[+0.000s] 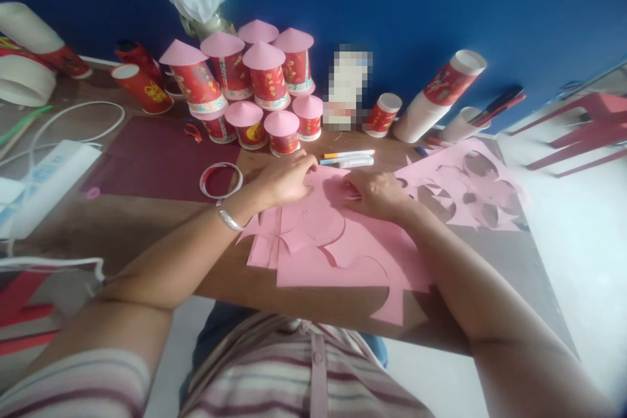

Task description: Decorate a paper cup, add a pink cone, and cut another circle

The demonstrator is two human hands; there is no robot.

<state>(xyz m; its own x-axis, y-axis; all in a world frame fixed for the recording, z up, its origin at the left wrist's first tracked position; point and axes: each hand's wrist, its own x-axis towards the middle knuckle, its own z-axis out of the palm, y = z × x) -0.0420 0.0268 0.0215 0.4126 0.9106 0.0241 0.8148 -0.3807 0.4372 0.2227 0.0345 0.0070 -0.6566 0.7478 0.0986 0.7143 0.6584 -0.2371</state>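
Note:
Pink paper (357, 255) with curved cut-outs lies in overlapping layers on the table in front of me. My left hand (289, 179) is closed at the upper left edge of the paper, its fingers and thumb bent around it. Across from it, my right hand (377, 194) has curled fingers closed on the paper; the exact pinch is partly hidden. A round cut outline (324, 222) shows in the paper between and below the hands. Two or three pens (349, 160) lie just beyond the paper.
Several red paper lanterns with pink cone tops (264, 75) stand at the back. Pink scraps (470, 189) lie on the right, near a pen cup (460, 124) and paper tubes (421, 117). Left are a tape roll (221, 194), a dark red sheet (161, 163) and white cables (36, 130).

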